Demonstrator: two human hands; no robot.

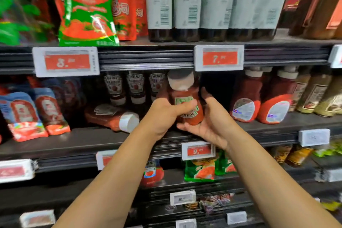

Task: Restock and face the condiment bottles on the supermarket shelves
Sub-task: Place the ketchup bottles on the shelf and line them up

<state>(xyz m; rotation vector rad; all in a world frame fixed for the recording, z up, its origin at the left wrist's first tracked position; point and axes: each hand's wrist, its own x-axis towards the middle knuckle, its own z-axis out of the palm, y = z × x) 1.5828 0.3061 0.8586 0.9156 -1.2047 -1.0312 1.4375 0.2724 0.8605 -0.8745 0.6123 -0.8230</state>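
Task status: in progress. Judged from the present layout, the middle shelf [92, 140] is only partly faced.

Left to right on this shelf:

1. Sauce pouches [37, 114] lean at the left end, not squared to the front edge.
2. One ketchup bottle [111, 116] lies on its side, white cap toward the aisle. It still needs to be stood up.
3. Behind it, three Heinz cap-down bottles [136, 87] stand at the back of the shelf, labels forward, with bare shelf in front of them.
4. The held Heinz ketchup bottle [187, 102] is above the shelf front, white cap up and label inverted. The left hand [166, 114] wraps its fingers around the body; the right hand [209, 120] cups the base and side with curled fingers. It is not yet set down.
5. Two large ketchup bottles [259, 102] stand upright with back labels outward; these need turning.

All bottles appear full of red sauce.
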